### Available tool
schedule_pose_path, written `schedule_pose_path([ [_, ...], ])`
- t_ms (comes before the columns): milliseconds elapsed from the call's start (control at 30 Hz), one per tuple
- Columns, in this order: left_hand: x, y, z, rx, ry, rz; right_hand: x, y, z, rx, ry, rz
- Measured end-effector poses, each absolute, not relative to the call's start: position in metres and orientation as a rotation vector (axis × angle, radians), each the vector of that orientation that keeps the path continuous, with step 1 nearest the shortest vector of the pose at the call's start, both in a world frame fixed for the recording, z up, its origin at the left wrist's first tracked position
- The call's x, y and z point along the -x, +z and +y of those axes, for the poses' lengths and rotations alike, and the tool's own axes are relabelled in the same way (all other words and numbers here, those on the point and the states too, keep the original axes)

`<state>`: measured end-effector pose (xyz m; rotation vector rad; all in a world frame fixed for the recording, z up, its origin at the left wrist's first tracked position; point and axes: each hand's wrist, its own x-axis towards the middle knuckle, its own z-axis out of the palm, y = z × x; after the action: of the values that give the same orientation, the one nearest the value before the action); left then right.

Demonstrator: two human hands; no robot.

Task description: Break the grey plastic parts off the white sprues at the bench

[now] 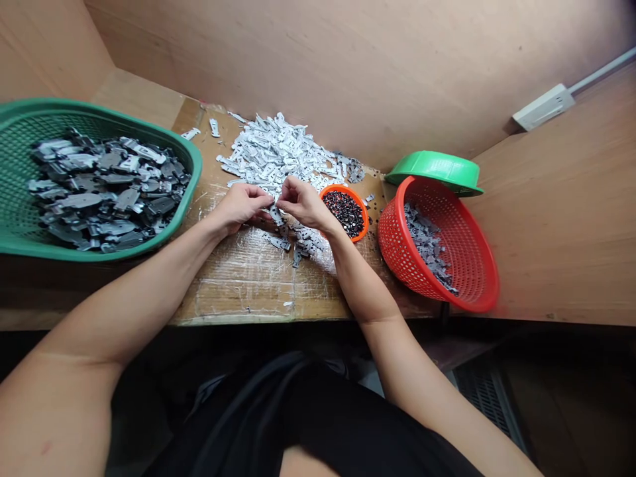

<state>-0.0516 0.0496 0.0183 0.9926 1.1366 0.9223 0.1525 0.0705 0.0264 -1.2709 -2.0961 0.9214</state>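
My left hand (244, 204) and my right hand (302, 202) meet over the middle of the workbench, fingertips almost touching. A small flat grey metal part (275, 213) is pinched in my left hand. My right thumb and forefinger are closed at its upper end; whether they hold some tiny piece is too small to tell. Just below lie several loose grey metal parts (305, 244). Behind the hands spreads a heap of silvery metal parts (281, 149). Close to my right wrist stands an orange bowl (367, 222) of small dark pieces (345, 211).
On the left, a green basket (196, 172) holds many larger metal assemblies (109, 189). To the right, a tilted red basket (477, 265) contains grey parts (428, 242), with a bright green basin (437, 169) behind it. Wooden panels (348, 73) enclose the workbench (238, 285).
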Motion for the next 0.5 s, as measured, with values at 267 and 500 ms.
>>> schedule_pose_path([
  [267, 0.054, 0.014, 0.053, -0.971, 0.923, 1.083, -0.152, 0.006, 0.081, 1.195, 0.972, -2.015],
  [500, 0.055, 0.015, 0.054, -0.990, 0.899, 1.143, -0.165, 0.009, 0.084, 1.189, 0.864, -2.070],
])
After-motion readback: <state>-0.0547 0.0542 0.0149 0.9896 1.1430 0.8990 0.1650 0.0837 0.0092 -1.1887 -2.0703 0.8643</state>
